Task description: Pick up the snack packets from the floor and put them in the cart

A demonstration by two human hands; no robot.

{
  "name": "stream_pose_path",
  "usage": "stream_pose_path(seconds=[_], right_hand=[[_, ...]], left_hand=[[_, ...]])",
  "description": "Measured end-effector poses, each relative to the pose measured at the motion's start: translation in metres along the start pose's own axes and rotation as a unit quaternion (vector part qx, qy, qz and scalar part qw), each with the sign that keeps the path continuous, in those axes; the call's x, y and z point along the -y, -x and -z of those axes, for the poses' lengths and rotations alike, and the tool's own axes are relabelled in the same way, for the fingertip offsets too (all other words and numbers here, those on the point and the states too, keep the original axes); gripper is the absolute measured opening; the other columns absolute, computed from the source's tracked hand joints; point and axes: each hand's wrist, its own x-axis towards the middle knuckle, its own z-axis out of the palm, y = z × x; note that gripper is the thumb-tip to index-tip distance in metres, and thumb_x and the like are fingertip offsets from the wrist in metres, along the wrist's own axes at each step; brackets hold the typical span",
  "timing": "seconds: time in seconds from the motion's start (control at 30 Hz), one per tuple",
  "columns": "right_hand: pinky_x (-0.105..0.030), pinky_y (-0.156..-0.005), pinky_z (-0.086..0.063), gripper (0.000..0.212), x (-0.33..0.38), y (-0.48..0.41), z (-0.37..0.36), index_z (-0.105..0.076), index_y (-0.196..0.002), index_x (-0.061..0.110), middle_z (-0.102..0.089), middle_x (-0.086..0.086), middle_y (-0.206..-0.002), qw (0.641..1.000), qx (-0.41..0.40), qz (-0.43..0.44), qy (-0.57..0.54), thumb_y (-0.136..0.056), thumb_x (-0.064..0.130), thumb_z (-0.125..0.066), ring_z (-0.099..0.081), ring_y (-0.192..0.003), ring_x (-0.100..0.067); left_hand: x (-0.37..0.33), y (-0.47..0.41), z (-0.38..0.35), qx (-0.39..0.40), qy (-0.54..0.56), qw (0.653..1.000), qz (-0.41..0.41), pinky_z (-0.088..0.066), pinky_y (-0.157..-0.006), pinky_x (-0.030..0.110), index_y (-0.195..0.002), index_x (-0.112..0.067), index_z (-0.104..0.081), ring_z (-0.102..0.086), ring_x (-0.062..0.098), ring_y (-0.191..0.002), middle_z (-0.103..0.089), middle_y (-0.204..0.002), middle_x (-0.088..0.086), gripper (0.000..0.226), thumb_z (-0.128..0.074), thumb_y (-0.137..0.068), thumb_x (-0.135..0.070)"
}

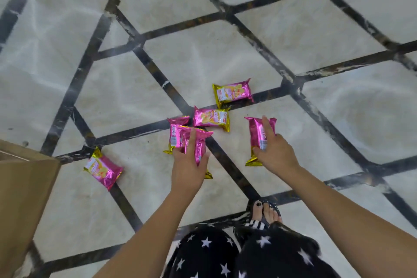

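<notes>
Our left hand (pixel 187 165) curls round a pink snack packet (pixel 199 142), index finger laid along it. Our right hand (pixel 276 153) grips a second packet (pixel 257 128) likewise. Four more lie on the marble floor (pixel 135 88) nearby, the leftmost packet (pixel 103 170) beside a cardboard box (pixel 24 187).

Indoor, likely home: polished marble floor (pixel 203 63), dark inlay strips (pixel 161 78), cardboard box (pixel 22 187).

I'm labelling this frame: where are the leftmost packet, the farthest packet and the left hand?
leftmost packet (pixel 103 170): head view, middle of its pink wrapper.
farthest packet (pixel 232 92): head view, middle of its printed front.
left hand (pixel 187 167): head view, back of the hand.
</notes>
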Motion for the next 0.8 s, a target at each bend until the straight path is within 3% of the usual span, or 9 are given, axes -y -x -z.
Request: stream_pose_path(seconds=[0.07,0.23,0.37,0.47,0.53,0.6,0.7,0.8], right_hand=[[-0.027,-0.055,-0.032,0.09,0.018,0.029,0.055,0.005,-0.154,0.036,-0.044,-0.009,-0.098,0.999,-0.028,-0.012,-0.036,-0.092,0.033,-0.06,-0.045,-0.075,-0.022],[-0.037,-0.073,-0.053,0.092,0.057,0.111,0.178,-0.001,-0.153,0.042,-0.055,-0.017,-0.106,0.985,-0.098,-0.037,-0.135,-0.084,0.039,-0.062,-0.058,-0.087,-0.034],[-0.036,-0.081,-0.047,0.087,0.093,0.198,0.287,-0.003,-0.153,0.042,-0.046,-0.017,-0.111,0.973,-0.116,-0.057,-0.189,-0.089,0.031,-0.062,-0.055,-0.097,-0.037],[-0.03,-0.069,-0.045,0.085,0.109,0.265,0.351,-0.005,-0.152,0.046,-0.044,-0.009,-0.101,0.971,-0.124,-0.056,-0.194,-0.09,0.032,-0.062,-0.055,-0.085,-0.026],[-0.025,-0.059,-0.04,0.083,0.117,0.302,0.382,-0.008,-0.151,0.048,-0.044,-0.009,-0.1,0.971,-0.128,-0.064,-0.191,-0.09,0.033,-0.061,-0.051,-0.074,-0.017],[-0.028,-0.061,-0.044,0.08,0.121,0.336,0.404,-0.01,-0.15,0.051,-0.046,-0.008,-0.099,0.967,-0.142,-0.077,-0.198,-0.089,0.035,-0.06,-0.051,-0.073,-0.015],[-0.033,-0.071,-0.051,0.078,0.126,0.375,0.42,-0.012,-0.148,0.054,-0.05,-0.007,-0.099,0.957,-0.176,-0.093,-0.212,-0.089,0.039,-0.06,-0.054,-0.079,-0.017],[-0.03,-0.065,-0.046,0.076,0.137,0.408,0.421,-0.015,-0.148,0.053,-0.052,-0.007,-0.099,0.942,-0.215,-0.108,-0.236,-0.089,0.039,-0.061,-0.055,-0.082,-0.016]], left_hand=[[-0.037,0.022,0.046,-0.007,0.006,1.0,-0.018,-0.043,-0.071,0.027,-0.144,-0.058,-0.001,-0.057,0.024,-0.085,-0.042,-0.115,0.011,0.063,-0.045,-0.099,-0.048],[-0.146,0.07,0.155,-0.001,-0.033,0.997,-0.065,-0.047,-0.069,0.032,-0.145,-0.058,-0.001,-0.058,0.028,-0.08,-0.041,-0.108,0.007,0.059,-0.039,-0.1,-0.053],[-0.244,0.114,0.243,-0.011,-0.022,0.994,-0.11,-0.046,-0.067,0.031,-0.147,-0.055,-0.006,-0.054,0.02,-0.07,-0.039,-0.103,0.005,0.061,-0.044,-0.101,-0.045],[-0.307,0.154,0.299,-0.013,-0.032,0.991,-0.131,-0.04,-0.063,0.028,-0.148,-0.055,-0.009,-0.052,0.014,-0.065,-0.04,-0.105,0.005,0.06,-0.044,-0.101,-0.045],[-0.337,0.179,0.329,-0.014,-0.029,0.991,-0.128,-0.039,-0.064,0.028,-0.149,-0.055,-0.011,-0.053,0.017,-0.065,-0.041,-0.107,0.005,0.061,-0.046,-0.099,-0.046],[-0.358,0.202,0.35,-0.011,-0.011,0.99,-0.139,-0.041,-0.066,0.028,-0.148,-0.057,-0.012,-0.057,0.02,-0.07,-0.042,-0.106,0.005,0.064,-0.05,-0.097,-0.048],[-0.379,0.231,0.367,-0.013,0.001,0.988,-0.156,-0.037,-0.06,0.024,-0.148,-0.057,-0.012,-0.051,0.006,-0.068,-0.041,-0.103,0.002,0.072,-0.056,-0.092,-0.055],[-0.383,0.253,0.374,0.005,-0.004,0.986,-0.165,-0.036,-0.065,0.023,-0.151,-0.054,-0.009,-0.047,0.003,-0.07,-0.038,-0.098,-0.003,0.084,-0.062,-0.085,-0.059]])
